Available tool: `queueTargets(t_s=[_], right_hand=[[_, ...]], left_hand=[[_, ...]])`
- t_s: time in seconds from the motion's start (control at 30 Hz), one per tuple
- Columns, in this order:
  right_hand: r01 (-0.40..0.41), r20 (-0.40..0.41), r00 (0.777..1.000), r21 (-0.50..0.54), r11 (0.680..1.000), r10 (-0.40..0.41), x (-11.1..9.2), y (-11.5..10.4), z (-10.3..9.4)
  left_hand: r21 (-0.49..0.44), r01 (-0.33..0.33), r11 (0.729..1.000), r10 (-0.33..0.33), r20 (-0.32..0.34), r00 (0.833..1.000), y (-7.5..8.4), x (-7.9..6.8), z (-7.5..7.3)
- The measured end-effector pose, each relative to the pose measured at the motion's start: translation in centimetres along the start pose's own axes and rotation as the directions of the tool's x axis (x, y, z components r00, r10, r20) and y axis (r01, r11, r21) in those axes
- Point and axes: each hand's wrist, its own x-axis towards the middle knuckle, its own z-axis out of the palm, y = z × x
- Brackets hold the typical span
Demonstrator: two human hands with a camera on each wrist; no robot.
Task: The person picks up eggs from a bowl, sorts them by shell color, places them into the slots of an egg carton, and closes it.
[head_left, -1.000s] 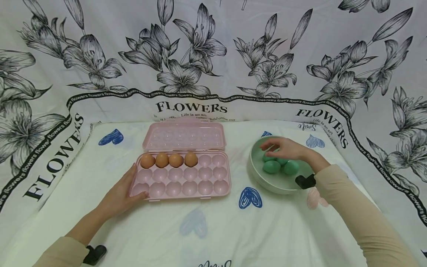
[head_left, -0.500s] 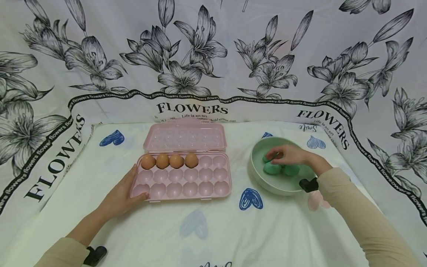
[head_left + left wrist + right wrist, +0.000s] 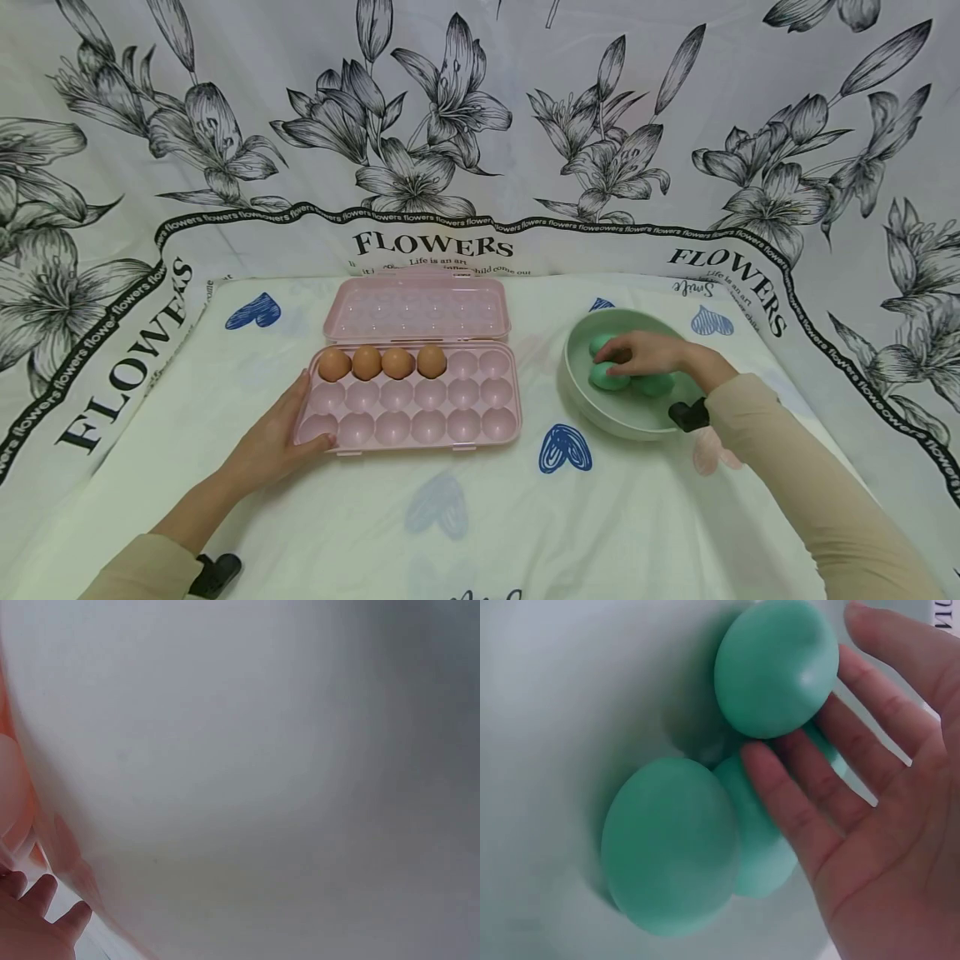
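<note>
- My right hand (image 3: pixel 648 353) is down in the green bowl (image 3: pixel 581 400), fingers (image 3: pixel 795 802) nearly straight and spread, lying on the green eggs (image 3: pixel 671 847) without closing round any of them.
- In the right wrist view my fingertips touch the middle egg, with another egg (image 3: pixel 776 667) just beside the tips and a third one to the other side, all three bunched together on the bowl's floor.
- My left hand (image 3: pixel 273 442) rests against the near left corner of the pink tray (image 3: pixel 408 417), fingers relaxed and flat along its edge, thumb at the front rim; it grips nothing.
- The left wrist view is mostly a blur of pale surface, with only my fingertips (image 3: pixel 45 900) and a bit of pink tray in its lower left corner.
- The tray lies open, its lid (image 3: pixel 416 308) folded back flat behind it.
- Four brown eggs (image 3: pixel 382 363) sit side by side in the back row, filling the four cups from the left.
- The bowl stands to the right of the tray, well apart from it, on a cloth (image 3: pixel 450 517) printed with blue hearts.
</note>
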Motion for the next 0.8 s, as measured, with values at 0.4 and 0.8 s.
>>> queueTargets(t_s=[0.4, 0.8], right_hand=[[-0.014, 0.056, 0.998, -0.064, 0.998, 0.017, 0.31, -0.23, 0.19], [-0.013, 0.038, 0.999, -0.029, 0.999, 0.014, 0.37, -0.48, 0.2]], left_hand=[[-0.001, -0.003, 1.0, 0.003, -0.003, 1.0, -0.18, 0.02, 0.08], [-0.004, -0.013, 1.0, 0.013, -0.006, 1.0, -0.11, 0.09, 0.01]])
